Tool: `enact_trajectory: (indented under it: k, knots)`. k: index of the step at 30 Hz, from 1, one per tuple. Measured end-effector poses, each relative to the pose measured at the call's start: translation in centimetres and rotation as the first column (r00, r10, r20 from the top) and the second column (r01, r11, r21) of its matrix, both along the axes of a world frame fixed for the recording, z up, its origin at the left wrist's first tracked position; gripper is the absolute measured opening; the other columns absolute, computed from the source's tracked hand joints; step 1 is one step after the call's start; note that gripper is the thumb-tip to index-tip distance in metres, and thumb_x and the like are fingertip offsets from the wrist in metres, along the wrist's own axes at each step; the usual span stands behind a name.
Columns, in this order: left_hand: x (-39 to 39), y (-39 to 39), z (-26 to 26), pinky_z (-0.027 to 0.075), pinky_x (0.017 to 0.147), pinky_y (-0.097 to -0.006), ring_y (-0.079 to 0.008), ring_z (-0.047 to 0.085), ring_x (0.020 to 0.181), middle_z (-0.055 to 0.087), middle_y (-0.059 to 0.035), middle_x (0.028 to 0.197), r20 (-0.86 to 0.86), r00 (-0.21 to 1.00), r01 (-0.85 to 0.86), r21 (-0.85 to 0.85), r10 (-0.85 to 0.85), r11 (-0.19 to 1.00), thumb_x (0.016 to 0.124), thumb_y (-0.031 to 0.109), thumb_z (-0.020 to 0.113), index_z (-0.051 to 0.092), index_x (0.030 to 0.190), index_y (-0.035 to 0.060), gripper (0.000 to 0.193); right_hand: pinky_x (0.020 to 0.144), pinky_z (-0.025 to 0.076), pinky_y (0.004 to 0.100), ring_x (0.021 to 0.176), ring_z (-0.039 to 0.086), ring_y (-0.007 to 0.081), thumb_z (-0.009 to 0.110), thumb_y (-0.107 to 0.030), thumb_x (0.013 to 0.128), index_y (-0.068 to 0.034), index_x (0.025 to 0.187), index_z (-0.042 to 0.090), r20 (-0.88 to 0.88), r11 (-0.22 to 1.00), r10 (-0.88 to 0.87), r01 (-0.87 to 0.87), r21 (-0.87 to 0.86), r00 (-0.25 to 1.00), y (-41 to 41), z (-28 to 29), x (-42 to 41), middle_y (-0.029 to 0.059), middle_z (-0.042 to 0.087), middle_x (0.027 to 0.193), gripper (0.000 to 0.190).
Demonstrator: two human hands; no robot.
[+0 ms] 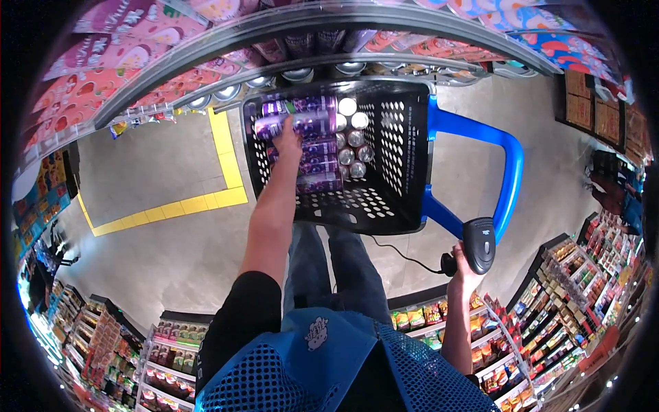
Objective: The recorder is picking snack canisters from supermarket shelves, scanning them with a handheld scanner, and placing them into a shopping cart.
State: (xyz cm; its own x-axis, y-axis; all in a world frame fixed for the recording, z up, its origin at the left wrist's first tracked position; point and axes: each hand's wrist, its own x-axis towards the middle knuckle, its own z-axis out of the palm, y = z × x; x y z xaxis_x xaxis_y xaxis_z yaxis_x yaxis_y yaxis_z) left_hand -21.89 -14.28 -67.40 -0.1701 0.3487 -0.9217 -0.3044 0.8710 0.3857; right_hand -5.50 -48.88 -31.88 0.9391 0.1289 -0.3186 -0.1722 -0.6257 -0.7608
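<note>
My left hand (287, 141) reaches into a black plastic cart basket (396, 206), its fingers on a row of purple drink cans (314, 165) lying on their sides. Part of the fingers is hidden, so a grip on a can is not certain. Beside the purple cans, several cans show their silver ends (355, 138). My right hand (466, 265) is closed around a black handheld barcode scanner (480, 244), held near the lower corner of the cart's blue handle (509, 170). A thin black cable (396, 250) runs from near the scanner towards my legs.
A shelf edge (309, 23) with pink packages and cans borders the basket's far side. Yellow floor tape (175, 208) marks the floor at left. Snack shelves (479, 345) stand behind me on the right, and brown cartons (592, 108) are stacked at far right.
</note>
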Motion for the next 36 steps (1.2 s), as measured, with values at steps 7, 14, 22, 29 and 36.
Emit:
enact_trajectory:
  k: [7, 14, 22, 29, 36]
  knots:
    - [-6.2, -7.7, 11.7, 0.046, 0.080, -0.0377, -0.0190, 0.052, 0.091, 0.051, -0.0039, 0.101, 0.346, 0.938, -0.039, 0.137, -0.011, 0.990, 0.072, 0.021, 0.069, 0.042, 0.118, 0.0173, 0.054, 0.082, 0.044, 0.0296, 0.088, 0.055, 0.0135, 0.075, -0.005, 0.068, -0.004, 0.110, 0.049, -0.060, 0.999, 0.044, -0.045, -0.001, 0.997, 1.6, 1.2, 0.5, 0.0048, 0.057, 0.097, 0.049]
    - [-11.7, -6.9, 32.3, 0.038, 0.099, -0.0436, -0.0271, 0.051, 0.110, 0.054, -0.0102, 0.116, 0.646, 0.708, -0.152, 0.533, -0.284, 0.833, 0.077, 0.027, 0.057, 0.041, 0.126, 0.0077, 0.055, 0.083, 0.042, 0.0333, 0.090, 0.054, 0.0205, 0.075, -0.011, 0.069, -0.002, 0.095, 0.063, 0.116, 0.955, 0.297, -0.295, -0.034, 0.948, 3.1, 3.5, 0.5, 0.0085, 0.054, 0.097, 0.030]
    - [-14.2, -1.8, 46.7, 0.046, 0.091, -0.0435, -0.0275, 0.058, 0.101, 0.058, -0.0123, 0.108, 0.596, 0.783, -0.297, 0.608, -0.177, 0.736, 0.077, 0.022, 0.062, 0.042, 0.124, 0.0031, 0.054, 0.078, 0.046, 0.0338, 0.083, 0.058, 0.0211, 0.076, -0.017, 0.069, -0.002, 0.099, 0.061, 0.442, 0.910, 0.409, -0.320, -0.264, 0.798, 1.5, 5.8, 0.0, 0.0104, 0.055, 0.107, 0.037]
    - [-14.2, 1.3, 58.3, 0.045, 0.090, -0.0351, -0.0212, 0.056, 0.101, 0.056, -0.0088, 0.110, 0.148, 0.890, -0.050, 0.972, -0.431, 0.231, 0.073, 0.009, 0.063, 0.041, 0.124, 0.0008, 0.056, 0.078, 0.048, 0.0288, 0.087, 0.062, 0.0137, 0.074, -0.011, 0.070, 0.001, 0.103, 0.062, 0.121, 0.751, 0.584, -0.591, 0.294, 0.803, 7.9, 20.7, -7.4, 0.0092, 0.067, 0.096, 0.037]
    - [-15.0, 3.6, 64.6, 0.051, 0.080, -0.0327, -0.0209, 0.062, 0.088, 0.062, -0.0111, 0.098, 0.168, 0.705, -0.111, 0.986, -0.689, 0.127, 0.067, 0.000, 0.069, 0.048, 0.114, -0.0004, 0.052, 0.076, 0.050, 0.0344, 0.087, 0.065, 0.0282, 0.075, -0.010, 0.067, -0.003, 0.103, 0.061, 0.346, 0.463, 0.804, -0.875, 0.144, 0.483, 15.4, 28.4, -15.2, 0.0154, 0.065, 0.094, 0.040]
